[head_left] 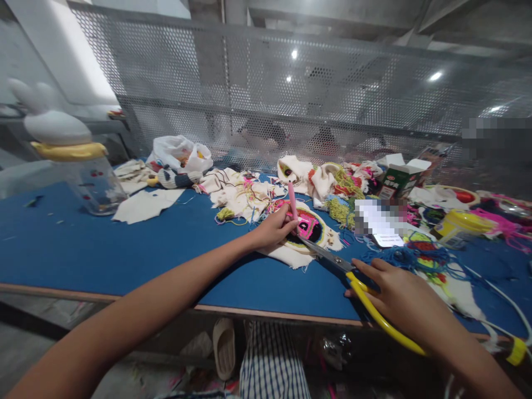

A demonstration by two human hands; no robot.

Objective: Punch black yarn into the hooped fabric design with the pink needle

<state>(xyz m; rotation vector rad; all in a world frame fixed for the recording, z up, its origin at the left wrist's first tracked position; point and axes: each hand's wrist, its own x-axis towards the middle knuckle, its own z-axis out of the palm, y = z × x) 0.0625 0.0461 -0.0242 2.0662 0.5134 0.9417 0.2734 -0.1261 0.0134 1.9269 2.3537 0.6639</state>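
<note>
My left hand is closed around a pink punch needle, which stands nearly upright; its lower end is hidden by the fingers. The same hand rests at the left side of a round piece of yarn embroidery in pink, black and yellow on cream cloth. With my right hand I grip scissors by their large yellow handles. Their grey blades point left, and the tips reach the embroidery close to my left fingers. Whether the blades are slightly apart I cannot tell.
Cream cloth scraps and yarn tangles lie behind the embroidery. A lit phone, a green box and a yellow-lidded tub stand right. A bunny-topped jar is left. Perforated metal screening closes the back.
</note>
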